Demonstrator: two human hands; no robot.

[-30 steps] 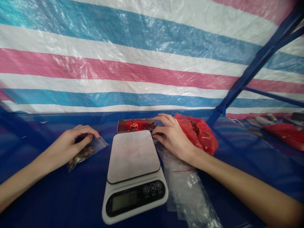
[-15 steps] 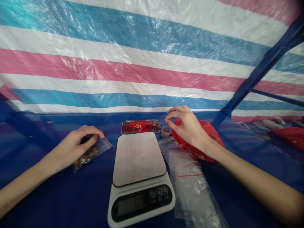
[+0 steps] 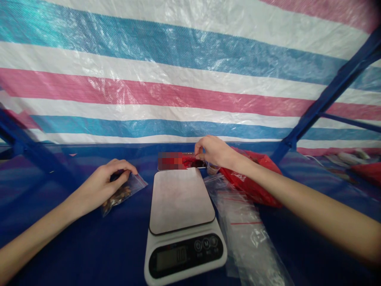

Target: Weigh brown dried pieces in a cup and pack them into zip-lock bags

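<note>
Clear bag (image 3: pixel 132 186) sits pinched in your left hand (image 3: pixel 102 184). Your right hand (image 3: pixel 214 151) has its fingers pinched together over the phone (image 3: pixel 172 161). The writing on the scale (image 3: pixel 181 198) is unreadable.

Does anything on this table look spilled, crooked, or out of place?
Nothing looks spilled or broken. The brown bits are inside the small bag held by the left hand, and the scale sits flat, its platform bare. The only untidy spot is the pile of clear bags right of the scale, loosely fanned and crumpled.

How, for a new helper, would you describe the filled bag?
Start at the white digital scale. Left of it, under the left hand, lies a small clear plastic bag. Unlike the empty-looking clear bags opposite, it holds brown bits.
</note>
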